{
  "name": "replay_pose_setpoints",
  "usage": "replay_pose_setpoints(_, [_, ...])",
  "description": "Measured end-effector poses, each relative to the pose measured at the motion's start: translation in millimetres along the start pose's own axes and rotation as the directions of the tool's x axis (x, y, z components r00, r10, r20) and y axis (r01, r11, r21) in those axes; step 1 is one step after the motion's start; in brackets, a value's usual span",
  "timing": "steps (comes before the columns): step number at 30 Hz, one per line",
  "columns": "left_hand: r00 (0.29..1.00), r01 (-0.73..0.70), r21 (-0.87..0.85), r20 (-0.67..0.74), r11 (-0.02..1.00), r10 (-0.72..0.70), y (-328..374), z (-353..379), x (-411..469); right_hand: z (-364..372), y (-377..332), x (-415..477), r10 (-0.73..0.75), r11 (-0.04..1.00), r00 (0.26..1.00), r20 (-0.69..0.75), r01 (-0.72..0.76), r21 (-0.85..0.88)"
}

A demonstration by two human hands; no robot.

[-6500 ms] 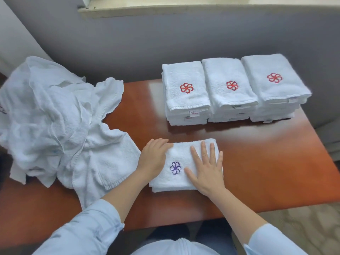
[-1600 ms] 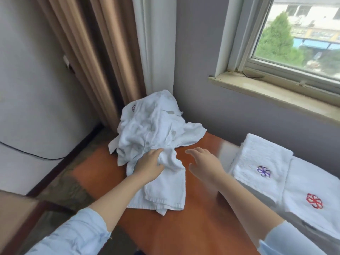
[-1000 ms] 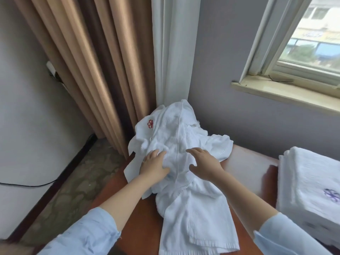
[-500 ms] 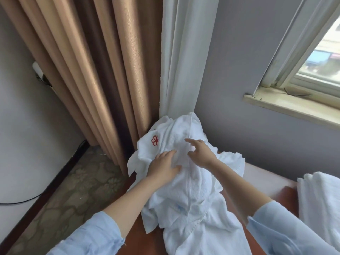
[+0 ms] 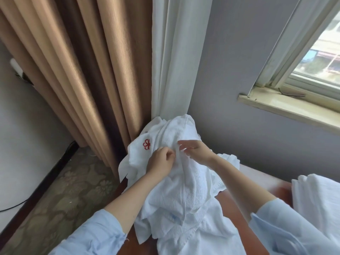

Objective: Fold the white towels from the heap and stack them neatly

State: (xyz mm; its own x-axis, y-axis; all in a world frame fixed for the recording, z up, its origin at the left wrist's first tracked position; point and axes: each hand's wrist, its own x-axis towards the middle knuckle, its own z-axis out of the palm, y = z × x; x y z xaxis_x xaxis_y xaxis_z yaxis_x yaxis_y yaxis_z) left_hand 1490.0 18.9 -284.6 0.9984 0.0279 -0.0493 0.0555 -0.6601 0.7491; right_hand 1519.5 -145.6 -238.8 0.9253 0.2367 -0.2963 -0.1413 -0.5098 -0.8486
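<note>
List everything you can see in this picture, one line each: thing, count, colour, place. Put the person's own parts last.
towel heap: one, white, table's left end, against the curtains
embroidered emblem: one, red, heap's upper left
folded towels: number unclear, white, right edge
table: one, reddish brown, under the towels
curtain: one, brown, behind the heap, left
sheer curtain: one, white, centre
window: one, white frame, upper right
sill: one, cream, below the window
cable: one, black, lower left edge
sleeves: two, light blue, bottom
left hand: one, pinching a fold of the heap
right hand: one, on the heap, grip unclear
</note>
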Motion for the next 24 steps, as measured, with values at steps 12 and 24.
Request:
replay_pose_setpoints(12, [0.986,0.168,-0.368,0.056,0.915,-0.158,9,-7,-22,15,-7,-26,-0.007,1.0,0.991,0.136,0.004,0.022])
replay_pose_setpoints(24, [0.979,0.196,-0.298,-0.002,0.934,-0.206,6,-6,-15,13,7,-28,-0.03,0.996,0.985,0.172,0.014,0.092])
